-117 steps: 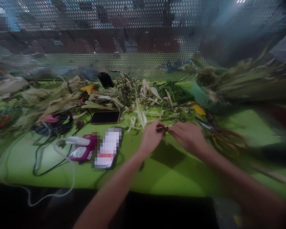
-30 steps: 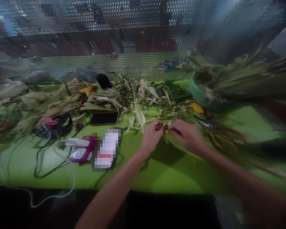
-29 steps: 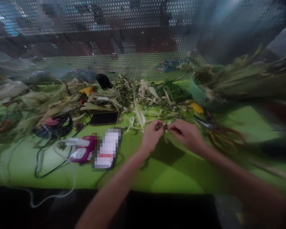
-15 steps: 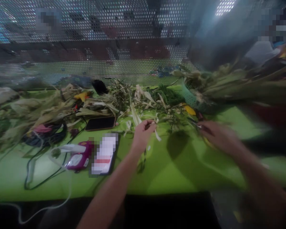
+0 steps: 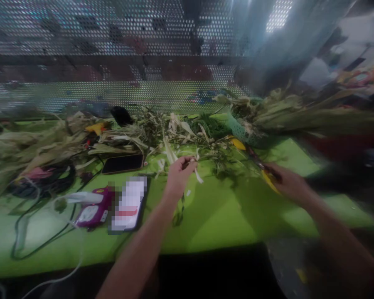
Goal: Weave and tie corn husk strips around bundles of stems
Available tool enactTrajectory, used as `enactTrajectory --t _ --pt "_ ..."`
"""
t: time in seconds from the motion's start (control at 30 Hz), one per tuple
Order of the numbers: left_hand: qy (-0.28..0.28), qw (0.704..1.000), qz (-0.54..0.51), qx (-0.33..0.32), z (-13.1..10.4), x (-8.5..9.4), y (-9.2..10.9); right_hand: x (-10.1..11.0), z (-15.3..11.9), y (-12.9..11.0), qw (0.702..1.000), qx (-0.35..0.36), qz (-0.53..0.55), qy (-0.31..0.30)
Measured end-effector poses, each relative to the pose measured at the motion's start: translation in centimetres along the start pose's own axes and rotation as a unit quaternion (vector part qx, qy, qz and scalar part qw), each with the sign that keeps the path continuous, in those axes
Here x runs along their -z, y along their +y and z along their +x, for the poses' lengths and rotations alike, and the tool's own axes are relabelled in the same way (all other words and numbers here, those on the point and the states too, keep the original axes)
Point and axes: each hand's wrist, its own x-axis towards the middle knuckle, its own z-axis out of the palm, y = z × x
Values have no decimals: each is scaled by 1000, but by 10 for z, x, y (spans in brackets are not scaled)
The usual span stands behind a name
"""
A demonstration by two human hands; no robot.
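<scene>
Holds right hand (image 5: 282, 178) apart from left hand (image 5: 179, 170), not beside it as a second ago, gripping one pair of yellow-handled scissors (image 5: 269, 182) toward right edge of table (image 5: 215, 226). Pinches one pale strip (image 5: 199, 177) in left hand, back from front edge. Has two phones (image 5: 123, 163) leftward.

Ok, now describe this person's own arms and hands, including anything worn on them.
The left hand and right hand are both ungloved. The left forearm shows no sleeve, watch or bracelet. The right forearm looks bare too, but blurs and darkens toward the lower right corner. Rings or small markings cannot be made out.
</scene>
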Motion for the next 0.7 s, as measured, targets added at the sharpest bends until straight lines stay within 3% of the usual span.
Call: enactTrajectory --t 0.17,0.3,0.43,0.7 --pt "7 1000 -19 -8 2 -3 -1 7 -3 -25 995 41 86 -28" --pt "16 1000 -19 -12 3 -3 -1 9 3 -56 995 90 4 -53" --pt "11 1000 -8 -19 3 -3 -1 13 7 -82 986 140 -78 -37" --pt "-9 999 38 -33 1 -1 1 15 19 -118 963 197 -182 -25"
